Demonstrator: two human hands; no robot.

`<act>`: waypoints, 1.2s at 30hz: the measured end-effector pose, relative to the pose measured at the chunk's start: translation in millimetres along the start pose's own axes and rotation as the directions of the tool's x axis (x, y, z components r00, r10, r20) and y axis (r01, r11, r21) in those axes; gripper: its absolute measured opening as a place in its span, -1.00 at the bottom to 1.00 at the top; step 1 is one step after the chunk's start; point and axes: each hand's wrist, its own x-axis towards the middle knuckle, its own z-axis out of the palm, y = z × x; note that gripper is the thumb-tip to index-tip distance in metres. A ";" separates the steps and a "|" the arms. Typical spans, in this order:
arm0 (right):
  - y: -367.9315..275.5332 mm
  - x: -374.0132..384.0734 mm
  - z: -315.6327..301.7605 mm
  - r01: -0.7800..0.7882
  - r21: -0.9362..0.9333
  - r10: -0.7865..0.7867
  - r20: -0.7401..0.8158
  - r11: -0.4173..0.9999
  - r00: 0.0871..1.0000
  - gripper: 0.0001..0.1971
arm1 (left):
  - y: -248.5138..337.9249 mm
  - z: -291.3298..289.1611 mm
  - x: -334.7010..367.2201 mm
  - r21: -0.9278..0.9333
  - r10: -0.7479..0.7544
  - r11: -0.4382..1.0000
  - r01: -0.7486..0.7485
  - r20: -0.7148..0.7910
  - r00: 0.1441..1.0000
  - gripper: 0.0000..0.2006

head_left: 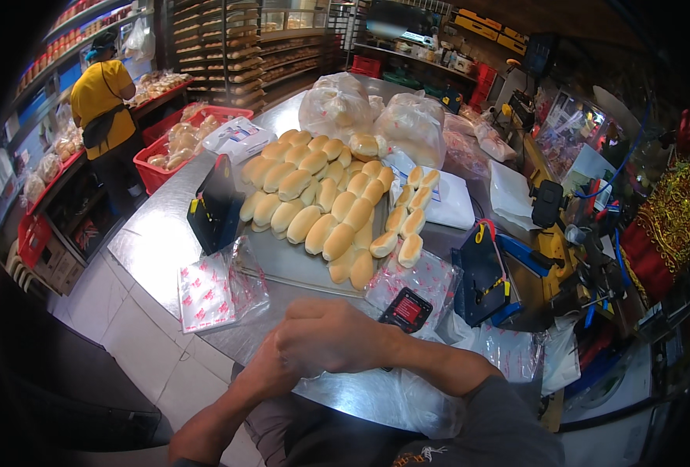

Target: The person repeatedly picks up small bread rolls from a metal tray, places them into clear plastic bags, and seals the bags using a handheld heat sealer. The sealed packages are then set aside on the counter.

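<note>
My left hand (271,359) and my right hand (325,336) are pressed together above the near edge of the steel table (154,241). Both have closed fingers, and whatever lies between them is hidden. Beyond them, long golden bread rolls (304,224) cover a metal tray (282,261), some joined in rows. A short double row of rolls (412,222) lies at its right. At my right wrist is a dark device with a lit red screen (407,310); I cannot tell whether it is worn. Clear plastic bags with pink print (207,294) lie left of the tray.
A dark upright holder (214,206) stands left of the tray, another (481,276) at the right. Large bags of bread (411,128) sit behind. A person in a yellow shirt (103,93) stands far left, near a red crate (154,159). Racks of bread (216,50) rise behind.
</note>
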 end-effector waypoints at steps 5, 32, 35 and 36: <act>4.4 3.7 2.4 0.014 0.038 -0.013 -0.028 0.999 1.000 -0.91 | -13.8 1.5 0.5 0.165 0.136 0.977 -0.132 -0.013 0.991 -0.67; 20.1 -47.7 -32.1 0.250 -0.633 -0.306 0.023 0.733 0.952 -0.32 | -29.5 24.0 18.5 -0.991 -0.317 -0.006 -0.137 -0.128 0.940 -0.43; 19.8 -56.1 -15.8 -0.169 -0.079 0.146 -0.240 0.982 0.960 -0.38 | -33.7 20.5 22.9 -0.344 -0.090 0.919 -0.194 -0.659 0.747 -0.48; 17.4 -59.0 -9.4 -0.368 0.182 0.400 -0.198 0.912 0.895 -0.37 | -36.1 17.8 23.7 -0.159 0.050 0.960 -0.230 -0.713 0.699 -0.49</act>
